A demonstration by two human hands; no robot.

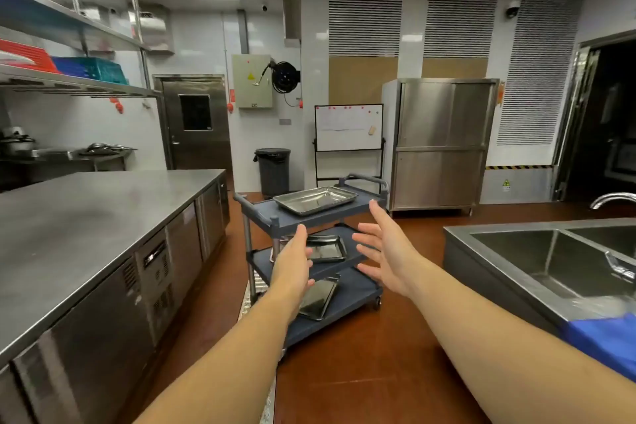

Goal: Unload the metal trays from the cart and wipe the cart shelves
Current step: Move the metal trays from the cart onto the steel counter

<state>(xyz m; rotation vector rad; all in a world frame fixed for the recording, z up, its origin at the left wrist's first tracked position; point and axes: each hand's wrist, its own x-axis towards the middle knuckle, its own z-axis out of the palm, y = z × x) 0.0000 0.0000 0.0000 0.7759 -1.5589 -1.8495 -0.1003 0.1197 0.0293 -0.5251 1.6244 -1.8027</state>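
Observation:
A grey-blue three-shelf cart (pixel 364 206) stands on the red-brown floor ahead of me. A shiny metal tray (pixel 315 199) lies on its top shelf. A second tray (pixel 327 247) sits on the middle shelf and a third (pixel 318 299) on the bottom shelf, both partly hidden by my left hand. My left hand (pixel 292 268) and my right hand (pixel 382 251) are stretched out towards the cart with straight, spread fingers. Neither hand holds or touches anything.
A long steel counter (pixel 86 217) with cabinet doors runs along my left. A steel sink unit (pixel 537 251) is at my right, with a blue cloth (pixel 602 337) on its near edge. A bin (pixel 273 170), whiteboard (pixel 348 127) and steel cabinet (pixel 440 144) stand behind the cart.

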